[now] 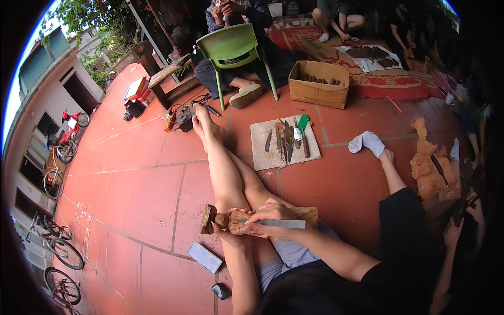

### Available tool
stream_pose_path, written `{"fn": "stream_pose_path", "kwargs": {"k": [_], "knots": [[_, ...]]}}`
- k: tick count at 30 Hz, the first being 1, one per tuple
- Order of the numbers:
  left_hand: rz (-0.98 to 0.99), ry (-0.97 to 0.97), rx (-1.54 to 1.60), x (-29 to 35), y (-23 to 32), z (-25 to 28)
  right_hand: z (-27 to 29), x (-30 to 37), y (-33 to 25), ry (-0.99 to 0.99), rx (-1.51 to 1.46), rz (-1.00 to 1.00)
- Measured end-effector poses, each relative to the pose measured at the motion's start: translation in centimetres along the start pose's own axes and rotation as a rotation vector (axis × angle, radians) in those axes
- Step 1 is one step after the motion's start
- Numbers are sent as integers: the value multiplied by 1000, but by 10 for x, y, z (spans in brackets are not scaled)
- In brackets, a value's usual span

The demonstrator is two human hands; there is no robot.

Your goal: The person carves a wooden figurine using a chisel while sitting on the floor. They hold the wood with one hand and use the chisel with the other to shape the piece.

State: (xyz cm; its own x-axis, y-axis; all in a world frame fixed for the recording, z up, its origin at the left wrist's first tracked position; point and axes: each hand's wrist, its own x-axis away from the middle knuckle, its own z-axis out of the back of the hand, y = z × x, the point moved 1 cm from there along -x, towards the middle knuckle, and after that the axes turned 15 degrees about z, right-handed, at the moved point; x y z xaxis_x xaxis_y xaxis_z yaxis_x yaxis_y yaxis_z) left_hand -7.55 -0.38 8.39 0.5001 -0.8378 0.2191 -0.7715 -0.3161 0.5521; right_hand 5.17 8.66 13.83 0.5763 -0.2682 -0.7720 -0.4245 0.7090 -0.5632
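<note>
Across my lap lies a wood carving (239,222), with a rounded knob and a darker, rough block at its left end. My left hand (231,234) is closed around it near the knob from below. Over its middle, my right hand (273,212) grips a flat grey metal strip (286,223) that sticks out to the right. It looks like a blade or flat file; the end in my fingers is hidden. More light-brown wood (306,214) shows on my thigh behind the right hand.
Ahead, a mat (260,142) holds several carving tools and a green brush (303,122). A phone (205,256) and a dark mouse-shaped object (221,291) lie left of my legs. Beyond are a cardboard box (318,97) and a green chair (228,44). People sit nearby; a larger carving (428,163) is right.
</note>
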Motion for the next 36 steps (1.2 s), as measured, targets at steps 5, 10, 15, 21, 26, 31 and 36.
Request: {"fn": "stream_pose_path", "kwargs": {"k": [5,10,15,21,26,31,36], "knots": [[7,37,11,22,-7,-14,19,5,-22,-57,30,67],[-19,3,17,24,-6,-15,13,-1,-24,111,10,110],[7,-18,1,28,3,-7,14,1,-33,-59,98,44],[-37,74,-62,39,16,0,4,-19,-52,-43,58,78],[-31,-59,10,34,17,-8,5,-14,-40,-132,22,37],[19,-9,-72,19,-25,-60,49,10,-16,-23,129,83],[-308,180,-231,66,-109,-133,149,67,-53,-96,-77,56]]}}
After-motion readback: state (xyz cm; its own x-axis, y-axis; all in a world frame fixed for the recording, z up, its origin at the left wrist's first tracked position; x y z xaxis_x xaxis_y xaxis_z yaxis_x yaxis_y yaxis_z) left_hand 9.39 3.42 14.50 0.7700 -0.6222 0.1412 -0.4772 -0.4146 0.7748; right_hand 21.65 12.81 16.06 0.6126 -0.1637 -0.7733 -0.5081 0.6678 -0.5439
